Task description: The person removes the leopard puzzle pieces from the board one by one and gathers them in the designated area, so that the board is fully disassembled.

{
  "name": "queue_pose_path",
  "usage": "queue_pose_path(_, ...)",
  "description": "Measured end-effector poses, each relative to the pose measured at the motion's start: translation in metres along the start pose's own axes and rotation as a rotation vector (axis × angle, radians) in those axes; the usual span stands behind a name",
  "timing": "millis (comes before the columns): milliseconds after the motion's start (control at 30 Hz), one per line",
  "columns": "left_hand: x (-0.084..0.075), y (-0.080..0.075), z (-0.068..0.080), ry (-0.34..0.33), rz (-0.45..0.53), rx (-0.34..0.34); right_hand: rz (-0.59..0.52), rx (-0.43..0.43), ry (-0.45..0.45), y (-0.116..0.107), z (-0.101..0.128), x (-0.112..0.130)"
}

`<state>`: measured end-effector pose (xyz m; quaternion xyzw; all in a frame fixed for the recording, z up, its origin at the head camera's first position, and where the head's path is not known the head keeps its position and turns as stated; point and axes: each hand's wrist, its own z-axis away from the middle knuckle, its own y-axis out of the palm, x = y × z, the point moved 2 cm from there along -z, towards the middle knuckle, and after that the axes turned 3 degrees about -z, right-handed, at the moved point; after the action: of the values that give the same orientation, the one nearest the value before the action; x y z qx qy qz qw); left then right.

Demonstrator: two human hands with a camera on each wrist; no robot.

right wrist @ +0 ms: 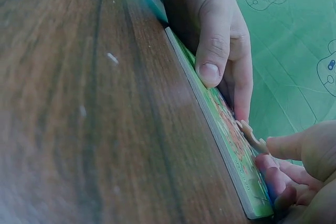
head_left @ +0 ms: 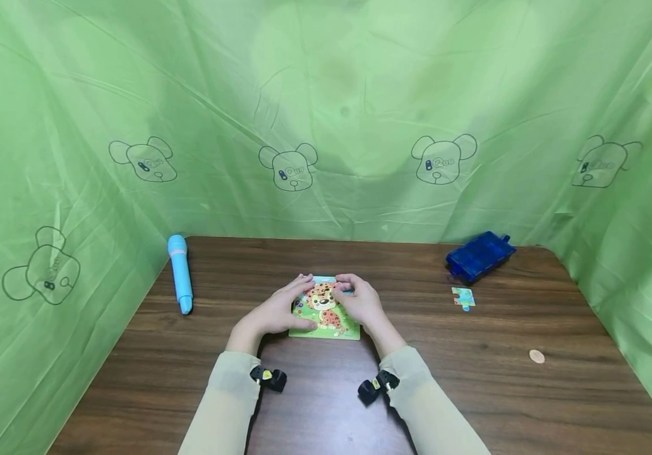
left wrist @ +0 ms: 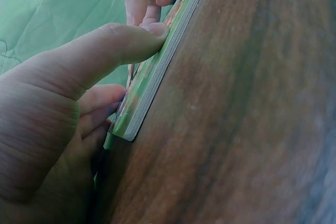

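Left hand [head_left: 275,313] spread across the flat green cardboard leopard puzzle [head_left: 334,322] — right hand [head_left: 362,303] pinching a thin tilted cardboard piece [right wrist: 253,138] just above. Probably light, stiffish — grab edges.

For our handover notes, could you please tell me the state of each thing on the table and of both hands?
Picture board, flat, picture side up
Puzzle piece, pinched between thumb and fingers
Right hand, pinching that puzzle piece
Left hand, thumb resting on the picture board
Loose piece, lying flat, unattached
Microphone, lying down, on or off unclear
Blue case, open or shut unclear
Round disc, lying flat
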<state>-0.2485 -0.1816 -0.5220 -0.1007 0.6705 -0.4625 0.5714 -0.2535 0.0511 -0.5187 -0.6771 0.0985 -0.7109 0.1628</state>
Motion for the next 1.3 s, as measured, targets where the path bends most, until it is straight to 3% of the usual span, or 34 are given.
queue_pose_path(800,0.0,0.0,0.0,-0.007,-0.004,0.006,-0.04,-0.03,0.017,-0.001,-0.003,-0.004)
queue_pose_path(1300,0.0,0.0,0.001,-0.022,-0.017,0.004,-0.229,0.05,0.046,-0.013,-0.003,-0.003)
